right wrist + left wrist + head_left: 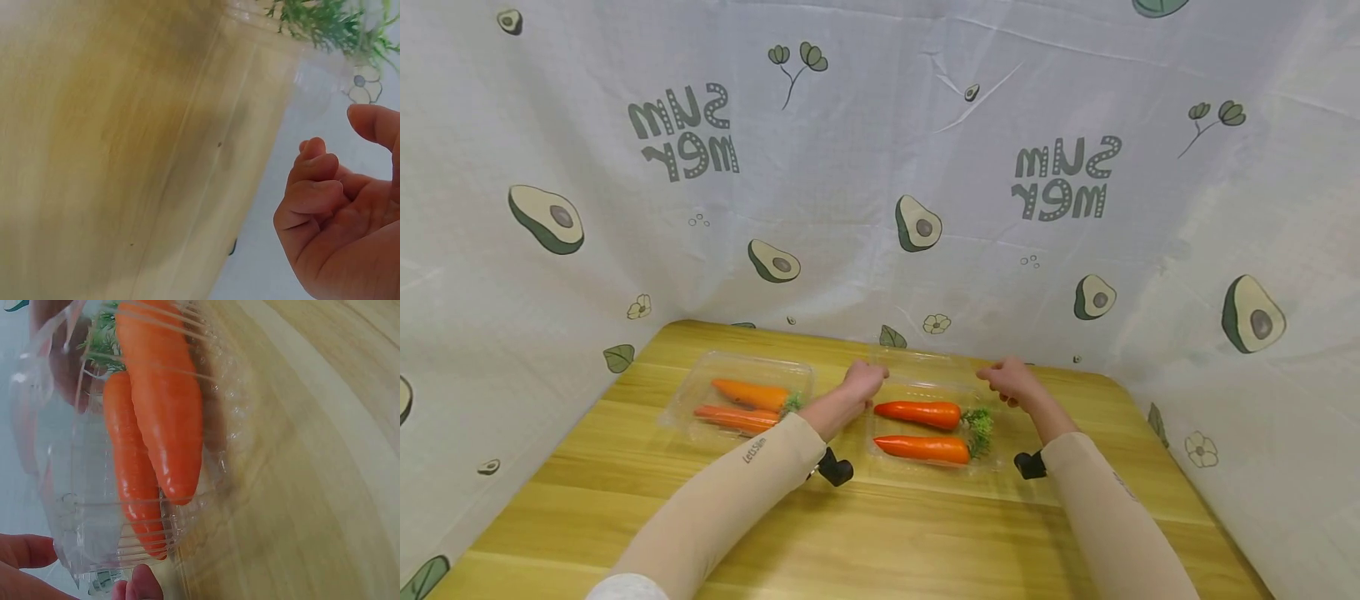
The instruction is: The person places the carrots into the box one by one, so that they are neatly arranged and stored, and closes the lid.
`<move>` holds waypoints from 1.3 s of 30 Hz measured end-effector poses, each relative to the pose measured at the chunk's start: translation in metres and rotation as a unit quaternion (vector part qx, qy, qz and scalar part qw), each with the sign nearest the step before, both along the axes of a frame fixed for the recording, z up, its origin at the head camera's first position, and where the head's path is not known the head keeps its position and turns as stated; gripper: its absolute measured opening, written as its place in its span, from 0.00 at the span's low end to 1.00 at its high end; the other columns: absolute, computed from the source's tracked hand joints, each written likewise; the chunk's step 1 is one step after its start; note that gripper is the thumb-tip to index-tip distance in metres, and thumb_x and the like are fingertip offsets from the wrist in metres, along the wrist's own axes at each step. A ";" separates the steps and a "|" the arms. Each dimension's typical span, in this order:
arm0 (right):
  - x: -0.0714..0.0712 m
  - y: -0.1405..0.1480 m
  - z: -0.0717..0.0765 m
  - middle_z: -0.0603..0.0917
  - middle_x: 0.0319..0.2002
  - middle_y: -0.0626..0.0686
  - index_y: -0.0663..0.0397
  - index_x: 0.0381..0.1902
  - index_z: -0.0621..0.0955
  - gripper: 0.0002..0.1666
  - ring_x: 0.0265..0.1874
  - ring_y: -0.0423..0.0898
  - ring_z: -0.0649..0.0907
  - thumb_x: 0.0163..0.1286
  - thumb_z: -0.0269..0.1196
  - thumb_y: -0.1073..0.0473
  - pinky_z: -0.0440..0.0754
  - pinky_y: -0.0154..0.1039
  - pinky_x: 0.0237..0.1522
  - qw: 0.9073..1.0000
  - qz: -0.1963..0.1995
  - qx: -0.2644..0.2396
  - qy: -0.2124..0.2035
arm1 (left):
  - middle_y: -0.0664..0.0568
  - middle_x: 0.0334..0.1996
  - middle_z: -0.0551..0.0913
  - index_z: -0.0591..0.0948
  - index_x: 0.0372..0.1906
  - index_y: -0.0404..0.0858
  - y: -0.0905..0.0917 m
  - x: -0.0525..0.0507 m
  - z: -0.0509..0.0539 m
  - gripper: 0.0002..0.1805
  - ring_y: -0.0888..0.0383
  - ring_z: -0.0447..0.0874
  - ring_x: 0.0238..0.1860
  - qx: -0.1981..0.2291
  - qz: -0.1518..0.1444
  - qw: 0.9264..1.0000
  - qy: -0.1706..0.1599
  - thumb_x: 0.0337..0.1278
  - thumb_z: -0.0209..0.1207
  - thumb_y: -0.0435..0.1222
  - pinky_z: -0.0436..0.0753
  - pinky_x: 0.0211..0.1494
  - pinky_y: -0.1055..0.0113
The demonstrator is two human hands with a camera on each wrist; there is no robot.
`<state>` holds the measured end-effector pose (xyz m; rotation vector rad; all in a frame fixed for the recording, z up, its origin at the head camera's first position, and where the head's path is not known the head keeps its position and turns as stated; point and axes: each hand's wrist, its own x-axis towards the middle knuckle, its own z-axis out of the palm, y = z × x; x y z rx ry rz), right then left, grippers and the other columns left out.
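A clear plastic clamshell box [861,446] lies on the table with its lid [925,364] raised at the back. Two orange carrots [917,412] with green tops [979,425] lie in it, side by side. My left hand [862,382] pinches the left edge of the lid. In the left wrist view, its fingers [145,582] are close to the box wall. At the lid's right edge, my right hand [1013,382] pinches with its fingertips, the other fingers curled. The exact contact is hard to see in the right wrist view, where the hand [344,206] is beside the transparent plastic.
A second clear box [722,360] with orange carrots [748,393] stands to the left, partly behind my left forearm. Wooden table [880,533] surface extends in front. A printed white curtain [850,167] hangs close behind the table and along both sides.
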<state>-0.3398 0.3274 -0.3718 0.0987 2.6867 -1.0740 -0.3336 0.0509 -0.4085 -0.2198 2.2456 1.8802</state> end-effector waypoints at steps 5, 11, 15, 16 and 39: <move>-0.001 0.005 -0.006 0.61 0.19 0.45 0.70 0.57 0.74 0.25 0.15 0.41 0.58 0.79 0.54 0.52 0.60 0.35 0.21 1.000 -0.007 -0.009 -0.019 | 0.38 0.74 0.64 0.60 0.76 0.29 0.004 0.002 -0.001 0.34 0.60 0.52 0.21 0.011 -0.004 1.000 -0.001 0.68 0.53 0.34 0.60 0.22 0.69; -0.001 0.013 -0.009 0.66 0.25 0.49 0.70 0.57 0.75 0.25 0.18 0.42 0.63 0.78 0.56 0.51 0.63 0.35 0.23 0.999 0.000 -0.019 -0.034 | 0.39 0.76 0.62 0.59 0.77 0.29 0.008 0.003 -0.001 0.35 0.60 0.49 0.18 0.010 -0.012 1.000 -0.003 0.69 0.53 0.34 0.60 0.22 0.70; -0.002 0.017 -0.013 0.71 0.31 0.52 0.71 0.64 0.72 0.29 0.18 0.42 0.64 0.79 0.55 0.50 0.65 0.35 0.25 0.999 0.006 -0.018 -0.042 | 0.39 0.75 0.63 0.59 0.77 0.29 0.010 0.003 -0.001 0.35 0.60 0.50 0.17 0.001 -0.016 1.000 -0.006 0.68 0.54 0.35 0.63 0.22 0.70; -0.003 0.017 -0.014 0.71 0.31 0.52 0.71 0.65 0.72 0.30 0.18 0.42 0.64 0.79 0.55 0.50 0.65 0.35 0.25 0.999 0.004 -0.019 -0.043 | 0.39 0.75 0.63 0.60 0.76 0.29 0.011 0.002 -0.001 0.35 0.60 0.51 0.17 -0.001 -0.015 1.000 -0.007 0.68 0.54 0.35 0.64 0.22 0.70; -0.005 0.014 -0.020 0.74 0.32 0.50 0.68 0.66 0.72 0.28 0.20 0.42 0.66 0.79 0.54 0.52 0.66 0.35 0.25 0.996 0.013 -0.079 -0.039 | 0.41 0.67 0.73 0.72 0.70 0.32 0.007 -0.009 -0.003 0.26 0.60 0.60 0.22 -0.004 -0.016 1.000 -0.001 0.68 0.53 0.30 0.66 0.22 0.68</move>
